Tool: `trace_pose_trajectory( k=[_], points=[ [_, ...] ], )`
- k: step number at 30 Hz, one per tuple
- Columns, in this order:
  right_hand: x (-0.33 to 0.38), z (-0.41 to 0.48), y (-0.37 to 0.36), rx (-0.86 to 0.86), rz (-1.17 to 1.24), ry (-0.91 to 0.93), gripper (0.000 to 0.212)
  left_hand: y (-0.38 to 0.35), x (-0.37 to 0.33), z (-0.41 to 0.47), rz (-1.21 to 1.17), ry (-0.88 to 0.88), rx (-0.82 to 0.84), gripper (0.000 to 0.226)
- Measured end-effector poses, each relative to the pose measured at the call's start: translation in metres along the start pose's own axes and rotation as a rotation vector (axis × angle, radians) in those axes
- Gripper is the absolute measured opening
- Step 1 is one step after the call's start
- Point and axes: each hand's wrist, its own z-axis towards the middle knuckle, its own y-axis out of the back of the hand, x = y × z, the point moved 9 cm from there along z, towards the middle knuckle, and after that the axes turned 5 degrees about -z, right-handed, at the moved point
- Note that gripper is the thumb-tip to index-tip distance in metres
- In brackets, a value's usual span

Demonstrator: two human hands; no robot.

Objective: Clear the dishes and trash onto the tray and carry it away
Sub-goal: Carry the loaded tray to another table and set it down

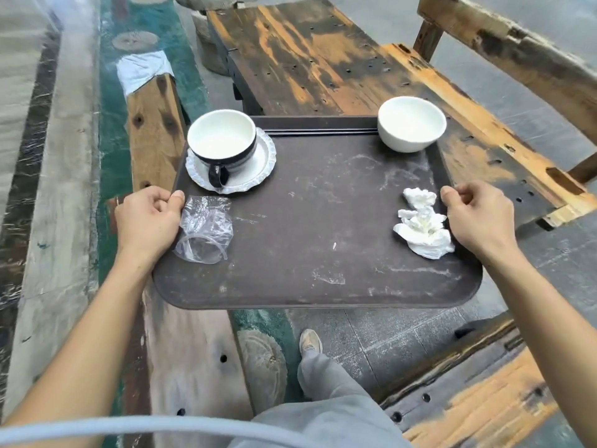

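Observation:
I hold a dark brown tray level in the air, above the floor and my leg. My left hand grips its left rim and my right hand grips its right rim. On the tray's far left a black-and-white cup stands on a white saucer. A white bowl sits at the far right corner. A crushed clear plastic cup lies by my left hand. Crumpled white napkins lie by my right hand.
A worn wooden table stands just beyond the tray. A wooden bench runs along the right and another wooden bench sits at the lower right. A wooden beam is under the tray's left side. My leg and shoe are below.

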Motion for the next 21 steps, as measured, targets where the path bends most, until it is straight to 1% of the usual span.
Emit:
trace_pose_trajectory(
  k=[10,15,21],
  points=[
    [0.021,0.14,-0.029,-0.017,0.002,-0.014,0.031,-0.081,-0.043,0.126,0.024,0.012,0.0,0.032],
    [0.021,0.19,-0.046,-0.002,0.016,-0.062,0.029,-0.119,-0.068,0.179,0.018,-0.036,0.021,0.028],
    [0.021,0.247,-0.065,-0.047,0.015,-0.156,0.029,-0.187,-0.086,0.265,0.036,-0.093,0.119,0.029]
  ],
)
